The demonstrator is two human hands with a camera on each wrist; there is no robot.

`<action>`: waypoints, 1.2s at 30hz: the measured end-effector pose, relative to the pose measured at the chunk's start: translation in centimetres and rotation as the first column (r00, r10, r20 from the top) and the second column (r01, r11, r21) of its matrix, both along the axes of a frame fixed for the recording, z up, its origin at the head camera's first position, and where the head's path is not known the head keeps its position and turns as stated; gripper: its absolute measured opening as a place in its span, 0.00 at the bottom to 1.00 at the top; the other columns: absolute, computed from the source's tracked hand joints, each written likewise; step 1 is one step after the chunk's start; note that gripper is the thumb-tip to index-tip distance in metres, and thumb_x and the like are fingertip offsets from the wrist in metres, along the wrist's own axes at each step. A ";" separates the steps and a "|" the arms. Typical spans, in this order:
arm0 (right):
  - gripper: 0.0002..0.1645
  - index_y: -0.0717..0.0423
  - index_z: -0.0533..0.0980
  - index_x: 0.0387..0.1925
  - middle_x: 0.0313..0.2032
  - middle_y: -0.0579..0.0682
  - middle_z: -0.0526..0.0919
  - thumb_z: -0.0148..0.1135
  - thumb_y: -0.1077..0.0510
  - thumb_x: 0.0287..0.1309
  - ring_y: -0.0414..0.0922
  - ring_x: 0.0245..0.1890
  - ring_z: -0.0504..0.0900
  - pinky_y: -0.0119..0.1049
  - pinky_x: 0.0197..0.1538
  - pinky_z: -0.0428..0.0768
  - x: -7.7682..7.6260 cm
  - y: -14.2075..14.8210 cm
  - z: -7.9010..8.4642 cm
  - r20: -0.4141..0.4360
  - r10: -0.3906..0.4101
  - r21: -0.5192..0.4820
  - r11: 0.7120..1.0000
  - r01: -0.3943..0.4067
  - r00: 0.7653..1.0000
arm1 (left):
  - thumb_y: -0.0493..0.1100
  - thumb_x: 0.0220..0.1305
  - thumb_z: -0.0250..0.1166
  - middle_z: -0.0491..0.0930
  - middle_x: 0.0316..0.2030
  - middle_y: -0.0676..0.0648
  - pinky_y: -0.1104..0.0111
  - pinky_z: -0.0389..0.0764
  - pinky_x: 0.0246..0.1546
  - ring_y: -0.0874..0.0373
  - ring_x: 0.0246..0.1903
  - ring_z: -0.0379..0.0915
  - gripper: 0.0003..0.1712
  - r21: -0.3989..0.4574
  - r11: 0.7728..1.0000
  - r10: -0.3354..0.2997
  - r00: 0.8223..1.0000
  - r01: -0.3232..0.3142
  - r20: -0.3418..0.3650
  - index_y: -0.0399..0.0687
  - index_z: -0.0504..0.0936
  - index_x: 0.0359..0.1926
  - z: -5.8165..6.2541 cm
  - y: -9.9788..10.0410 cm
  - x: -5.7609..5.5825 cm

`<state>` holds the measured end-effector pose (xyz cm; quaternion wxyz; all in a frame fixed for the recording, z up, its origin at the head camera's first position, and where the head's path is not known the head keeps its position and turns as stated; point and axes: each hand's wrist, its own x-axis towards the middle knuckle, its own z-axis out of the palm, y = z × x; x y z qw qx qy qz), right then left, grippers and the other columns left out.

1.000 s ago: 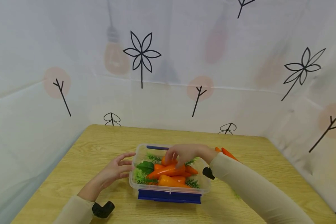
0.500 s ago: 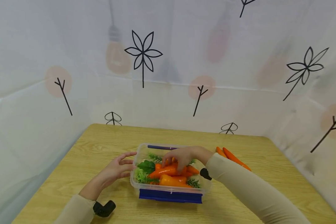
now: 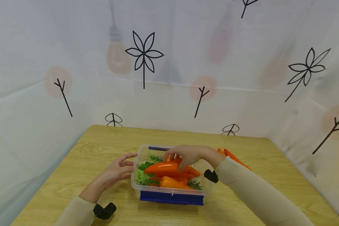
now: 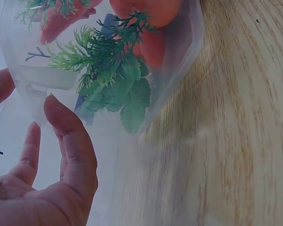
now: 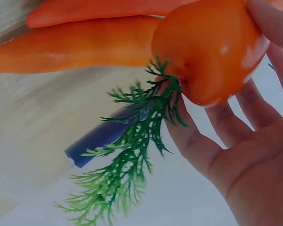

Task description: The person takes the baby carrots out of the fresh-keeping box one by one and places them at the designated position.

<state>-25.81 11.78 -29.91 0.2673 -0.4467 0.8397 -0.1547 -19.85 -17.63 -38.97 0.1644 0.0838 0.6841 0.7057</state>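
Head view: beside the box (image 3: 158,189), left hand (image 3: 117,171) loose-fingered; above it, right hand (image 3: 187,155) palm-down, fingers (image 3: 168,154) round carrot (image 3: 162,169).

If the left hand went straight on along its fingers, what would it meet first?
Most likely the clear box, on its left side; the left hand is right up against or beside it, contact unclear.

The right hand (image 3: 185,156), previously deep among the carrots (image 3: 194,171), now grips one carrot (image 3: 162,168) raised above the others, its tip nearer the left edge of the box (image 3: 155,189) and covering more of the leaf (image 3: 144,165).
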 end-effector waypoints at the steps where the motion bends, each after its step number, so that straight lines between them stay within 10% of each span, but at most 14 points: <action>1: 0.31 0.40 0.71 0.55 0.49 0.43 0.73 0.65 0.67 0.51 0.41 0.49 0.71 0.35 0.51 0.71 0.1 0.2 0.1 -0.012 -0.006 -0.012 1.000 0.006 1.000 | 0.38 0.59 0.65 0.62 0.58 0.29 0.63 0.77 0.40 0.52 0.44 0.74 0.40 0.000 1.000 0.000 1.000 0.000 0.000 0.41 0.56 0.69 0.0 0.0 0.0; 17: 0.28 0.48 0.71 0.57 0.50 0.41 0.75 0.67 0.57 0.53 0.41 0.47 0.73 0.41 0.52 0.71 2.2 3.6 0.5 -0.169 -0.133 -0.294 0.952 0.079 0.977 | 0.38 0.58 0.66 0.64 0.57 0.30 0.63 0.77 0.39 0.53 0.43 0.75 0.40 -0.008 1.000 0.020 1.000 -0.020 0.010 0.41 0.57 0.68 0.0 0.3 0.0; 36: 0.29 0.50 0.73 0.55 0.45 0.44 0.77 0.70 0.52 0.50 0.43 0.37 0.75 0.34 0.29 0.79 4.6 8.5 -0.7 -0.206 -0.357 -0.457 0.858 0.233 0.911 | 0.39 0.59 0.66 0.65 0.56 0.31 0.62 0.77 0.40 0.53 0.44 0.74 0.41 -0.008 1.000 0.010 1.000 -0.010 0.013 0.41 0.56 0.69 0.1 0.2 0.1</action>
